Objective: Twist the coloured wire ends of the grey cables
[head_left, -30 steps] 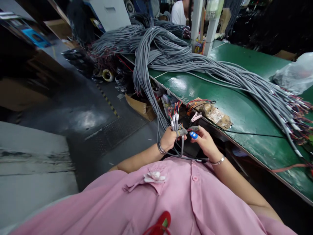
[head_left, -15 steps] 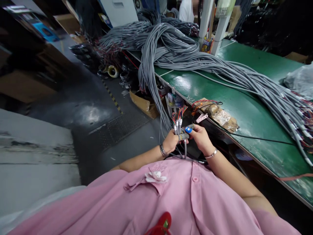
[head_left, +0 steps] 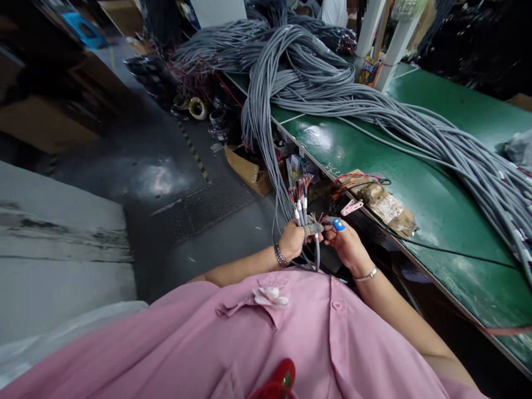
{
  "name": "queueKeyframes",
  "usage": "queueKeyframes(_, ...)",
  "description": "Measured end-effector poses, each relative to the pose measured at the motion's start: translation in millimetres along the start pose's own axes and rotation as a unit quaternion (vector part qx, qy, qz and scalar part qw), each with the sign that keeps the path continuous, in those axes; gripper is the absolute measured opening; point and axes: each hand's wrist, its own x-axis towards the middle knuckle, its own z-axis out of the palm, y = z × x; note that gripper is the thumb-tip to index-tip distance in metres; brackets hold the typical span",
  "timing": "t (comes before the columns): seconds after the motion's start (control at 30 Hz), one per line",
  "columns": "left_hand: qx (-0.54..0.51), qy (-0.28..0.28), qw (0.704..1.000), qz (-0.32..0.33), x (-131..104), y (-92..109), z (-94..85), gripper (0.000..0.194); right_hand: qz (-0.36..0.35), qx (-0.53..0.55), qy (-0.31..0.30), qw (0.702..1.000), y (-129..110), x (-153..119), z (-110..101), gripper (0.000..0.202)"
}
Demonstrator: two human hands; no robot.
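Several grey cables [head_left: 302, 215] stand in my left hand [head_left: 293, 239], which is closed round them in front of my body. Their white-banded tops fan out into thin coloured wires [head_left: 306, 185]. One more grey cable [head_left: 318, 255] sits lower at the fingertips, its coloured wires spread towards the right. My right hand [head_left: 349, 244] is closed in a pinch on a wire of that lower cable, close to the left fingertips. A blue cover [head_left: 338, 225] is on its thumb, and grey wrapping covers fingers of both hands.
A long bundle of grey cables [head_left: 374, 108] lies across the green table [head_left: 432, 205] and hangs over its edge. Near that edge are a taped cardboard piece [head_left: 390, 210] and a pink clip [head_left: 352, 207]. A torn carton [head_left: 247, 169] stands on the floor.
My right hand has moved slightly to the right, away from the left fingertips. The lower cable's coloured wires now show more. The whole view has shifted a little.
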Motion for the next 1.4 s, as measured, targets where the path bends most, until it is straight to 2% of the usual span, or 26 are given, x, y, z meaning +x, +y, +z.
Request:
queueKeyframes(0.2, 0.029, -0.017, 0.999, 0.009, 4.8, 2.6, 6.4, 0.028, -0.046, -0.09, -0.015, 0.995, -3.1, 11.4, 5.3, 0.024)
queueKeyframes(0.43, 0.057, -0.021, 0.998, -0.011, 7.5, 2.5, 11.2, 0.03, -0.049, -0.085, 0.005, 0.995, 0.3, 16.1, -0.1, 0.024)
queueKeyframes(0.73, 0.034, 0.043, 0.998, 0.018, 2.5, -0.5, 14.1, 0.026, -0.055, -0.052, 0.049, 0.996, 8.3, 11.1, 7.5, 0.024)
queueKeyframes(0.87, 0.047, 0.019, 0.999, -0.001, 2.1, -1.1, 13.7, 0.027, -0.056, -0.025, 0.036, 0.998, 3.8, 12.0, 14.5, 0.023)
queueKeyframes(0.97, 0.064, -0.006, 0.998, -0.023, 3.2, -1.2, 13.9, 0.028, -0.071, -0.068, 0.028, 0.995, 1.0, 15.8, 17.0, 0.024)
queueKeyframes(1.1, 0.05, 0.009, 0.999, -0.018, 3.2, -2.1, 11.3, 0.028, -0.084, -0.093, 0.075, 0.989, 4.5, 19.9, 9.9, 0.029)
queueKeyframes(1.2, 0.037, 0.017, 0.999, -0.014, 2.2, -3.4, 7.5, 0.026, -0.059, -0.048, 0.103, 0.992, 7.6, 17.7, 0.7, 0.035)
queueKeyframes(1.3, 0.025, 0.016, 0.999, -0.011, 1.2, -4.0, 5.7, 0.026, -0.028, -0.006, 0.059, 0.998, 7.0, 11.5, -3.8, 0.033)
queueKeyframes(1.4, 0.025, 0.008, 1.0, -0.013, 0.3, -3.2, 7.1, 0.028, -0.012, -0.029, 0.007, 0.999, 4.4, 6.8, -1.7, 0.029)
